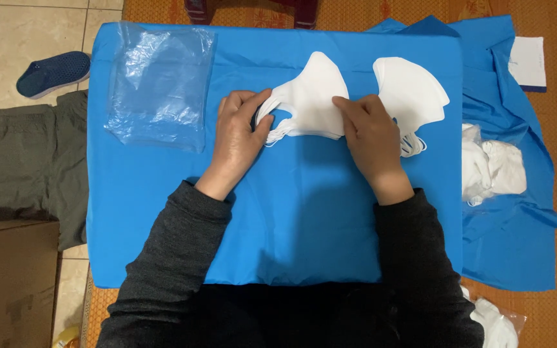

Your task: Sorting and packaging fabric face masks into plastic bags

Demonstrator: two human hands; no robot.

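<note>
Mid-frame, left hand (pixel 238 138) pinching ear loops, right hand (pixel 369 132) pressing flat on folded white mask stack (pixel 311 96); second stack (pixel 410 93) right, clear bags (pixel 159 84) upper left unfilled.

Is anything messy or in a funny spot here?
A little. A dark blue perforated shoe lies alone on the tiled floor beside the table. The blue cloth hangs rumpled off the right edge. The folded white face masks under both hands look neat.
</note>
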